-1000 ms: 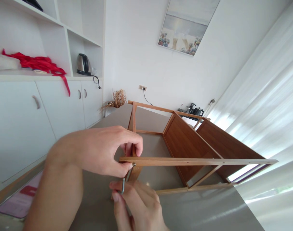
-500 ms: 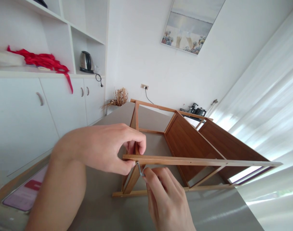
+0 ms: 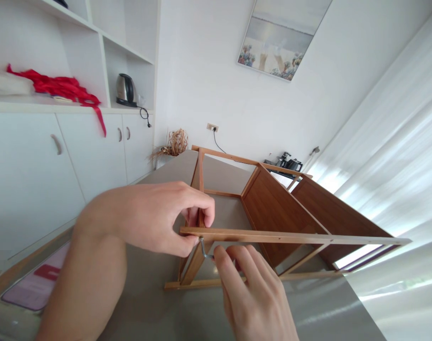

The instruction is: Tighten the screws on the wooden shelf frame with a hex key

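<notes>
A wooden shelf rack [image 3: 258, 235] lies on its side on the grey table [image 3: 148, 298]. My left hand [image 3: 166, 215] grips the rack's near corner, fingers over the rail and thumb below, close to the bolt hole. Just right of that thumb, a bent metal hex key [image 3: 203, 250] has its short end up at the underside of the rail. My right hand [image 3: 253, 289] pinches the key's other end between thumb and index finger; the thumb is mostly hidden. The bolt itself is too small to make out clearly.
White cabinets [image 3: 31, 156] stand at the left, with a kettle [image 3: 126, 90] and red ribbon [image 3: 65, 88] on a shelf. Dried stalks [image 3: 176, 142] sit beyond the table. A white curtain [image 3: 390, 156] hangs at the right. A pink mat [image 3: 34, 284] lies at lower left.
My right hand has shifted slightly right and down, turning the hex key's long arm a little to the right. My left hand keeps its hold on the rack corner.
</notes>
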Demonstrator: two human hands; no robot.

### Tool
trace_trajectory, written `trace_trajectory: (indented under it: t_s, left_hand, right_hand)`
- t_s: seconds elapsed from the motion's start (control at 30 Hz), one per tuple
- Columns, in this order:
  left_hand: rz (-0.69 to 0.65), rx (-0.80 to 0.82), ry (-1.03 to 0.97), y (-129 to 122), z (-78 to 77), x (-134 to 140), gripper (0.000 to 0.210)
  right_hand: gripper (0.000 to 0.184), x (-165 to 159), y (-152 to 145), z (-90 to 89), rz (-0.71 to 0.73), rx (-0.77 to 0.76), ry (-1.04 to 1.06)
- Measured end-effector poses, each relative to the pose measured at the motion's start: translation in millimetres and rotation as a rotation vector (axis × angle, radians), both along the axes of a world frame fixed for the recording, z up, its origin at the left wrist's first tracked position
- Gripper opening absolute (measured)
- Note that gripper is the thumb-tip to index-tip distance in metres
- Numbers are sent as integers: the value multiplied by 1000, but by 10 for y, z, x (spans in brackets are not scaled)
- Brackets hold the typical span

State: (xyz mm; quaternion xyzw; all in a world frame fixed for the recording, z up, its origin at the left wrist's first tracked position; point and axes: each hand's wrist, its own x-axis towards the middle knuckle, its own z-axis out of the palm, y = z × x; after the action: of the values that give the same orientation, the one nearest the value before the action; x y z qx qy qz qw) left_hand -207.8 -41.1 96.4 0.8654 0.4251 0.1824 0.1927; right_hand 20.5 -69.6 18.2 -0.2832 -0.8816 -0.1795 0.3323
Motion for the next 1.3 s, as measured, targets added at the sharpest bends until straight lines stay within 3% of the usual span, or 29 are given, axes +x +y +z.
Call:
trace_trajectory:
  t_s: [0.2,0.4,0.6,0.87,1.3]
  left_hand:
    - [16,2,9,-6,6,-3,17]
    - [19,13,35,-17,21,0,18]
    - [7,3,27,-10,27,6,17]
    - [7,-3,43,1,24,2,17]
    - [30,14,63,-26,27,4,19]
  right_hand:
    - [35,-2,-25,136,-40,61,-65]
    - [38,-64,-36,110,-88,116,11]
    - [39,-52,-45,118,-78,69,7]
    - [35,2,-7,309,-48,42,-38]
    - [23,106,29,244,58,-65,-53]
